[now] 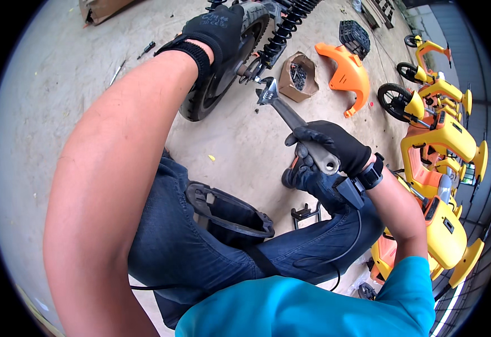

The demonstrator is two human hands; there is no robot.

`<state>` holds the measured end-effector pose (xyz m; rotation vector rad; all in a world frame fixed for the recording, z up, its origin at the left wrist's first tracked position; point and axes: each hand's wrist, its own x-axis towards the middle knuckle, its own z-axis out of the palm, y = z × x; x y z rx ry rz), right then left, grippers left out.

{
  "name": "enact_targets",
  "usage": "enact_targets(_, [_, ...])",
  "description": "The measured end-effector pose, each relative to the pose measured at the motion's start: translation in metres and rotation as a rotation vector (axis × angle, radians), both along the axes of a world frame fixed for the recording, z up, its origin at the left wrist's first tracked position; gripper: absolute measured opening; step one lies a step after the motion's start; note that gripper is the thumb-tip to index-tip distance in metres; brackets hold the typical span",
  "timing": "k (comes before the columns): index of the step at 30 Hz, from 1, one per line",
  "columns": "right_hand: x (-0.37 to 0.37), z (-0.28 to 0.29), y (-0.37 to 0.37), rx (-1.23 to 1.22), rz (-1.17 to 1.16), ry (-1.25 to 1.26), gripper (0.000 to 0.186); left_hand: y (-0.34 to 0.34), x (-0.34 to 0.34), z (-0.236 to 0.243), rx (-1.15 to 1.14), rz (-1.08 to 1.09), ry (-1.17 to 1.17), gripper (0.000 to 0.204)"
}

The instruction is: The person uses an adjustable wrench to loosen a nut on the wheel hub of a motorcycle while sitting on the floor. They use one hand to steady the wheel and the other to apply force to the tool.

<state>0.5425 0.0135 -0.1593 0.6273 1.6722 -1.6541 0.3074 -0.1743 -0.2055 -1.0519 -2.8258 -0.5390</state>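
Our left grip [214, 28] clamps the tyre [223, 73] at twelve o'clock to steady it — our right grip [335, 147], closed round the adjustable wrench [290, 118], aims its head at the axle.

Concrete floor [240, 140], cardboard box [298, 77] (screws inside), orange cover [347, 73]

Grey metal adjustable wrench [290, 115], held by its handle end, slanting up-left, jaw head near the axle nut, small black rubber-tyred wheel [223, 67] upright on the concrete floor, gripped at its top
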Motion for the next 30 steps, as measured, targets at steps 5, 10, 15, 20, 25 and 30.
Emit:
enact_targets(5, [-0.019,-0.004,0.009,0.008,-0.064,0.018,0.032,0.003,0.001,0.003,0.001,-0.013,-0.091,0.05])
enact_targets(10, [-0.03,-0.006,0.011,-0.023,-0.064,-0.019,0.035,0.001,-0.003,-0.004,0.013,-0.014,-0.075,0.05])
enact_targets(15, [-0.04,-0.009,0.014,-0.11,-0.146,-0.064,0.033,0.003,-0.001,-0.001,0.006,-0.012,-0.081,0.048])
enact_targets(20, [-0.07,0.002,0.003,-0.156,-0.084,-0.027,0.024,-0.004,-0.002,0.005,-0.01,0.0,-0.109,0.047])
enact_targets(25, [-0.085,-0.01,0.005,-0.179,-0.174,0.01,0.024,0.013,0.001,0.0,0.024,-0.047,-0.093,0.048])
enact_targets(30, [-0.085,-0.028,-0.05,0.023,-0.098,0.144,0.032,-0.002,-0.001,0.004,0.013,-0.008,-0.074,0.049])
